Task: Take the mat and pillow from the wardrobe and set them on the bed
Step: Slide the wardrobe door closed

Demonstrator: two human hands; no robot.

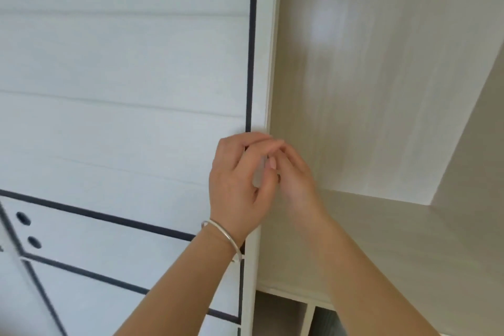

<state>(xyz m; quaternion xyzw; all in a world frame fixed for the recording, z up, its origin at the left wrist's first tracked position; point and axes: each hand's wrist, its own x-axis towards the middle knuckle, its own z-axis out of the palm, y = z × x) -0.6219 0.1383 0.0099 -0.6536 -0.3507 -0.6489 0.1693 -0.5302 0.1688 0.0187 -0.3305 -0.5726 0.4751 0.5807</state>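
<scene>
Gripping wardrobe door (122, 76) edge, left hand (240, 183), right hand (294, 174) alongside

- The wardrobe door (122, 76) lies left of both hands; its free edge runs up and down between them.
- The left hand (240, 183) is on the door's edge, fingers curled around it.
- The right hand (294, 172) is just beside it, inside the open wardrobe compartment (381, 90).
- Lower compartments (281, 316) sit below the hands.
</scene>
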